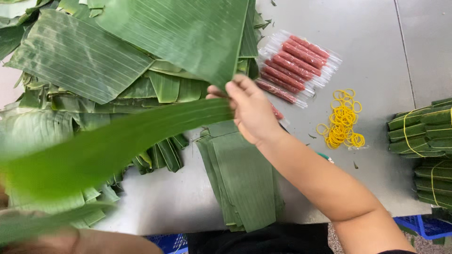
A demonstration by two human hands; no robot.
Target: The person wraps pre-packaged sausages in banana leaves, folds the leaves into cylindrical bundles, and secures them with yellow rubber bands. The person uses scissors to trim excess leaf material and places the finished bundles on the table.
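Observation:
My right hand (249, 110) pinches one end of a long green banana leaf strip (117, 141), which stretches leftward toward the camera and goes blurred. At the bottom left edge, my left hand (56, 240) shows only in part, blurred behind the strip's near end; its grip cannot be made out. Under my right forearm lies a stack of cut leaf pieces (242, 178). Beyond my right hand sit plastic-wrapped red sausage sticks (294, 66) in a row.
A big heap of banana leaves (94, 61) covers the left and top of the grey metal table (372, 51). Yellow rubber bands (343, 120) lie in a loose pile. Tied leaf-wrapped bundles (423, 136) are stacked at the right edge. Blue crates (423, 226) stand below.

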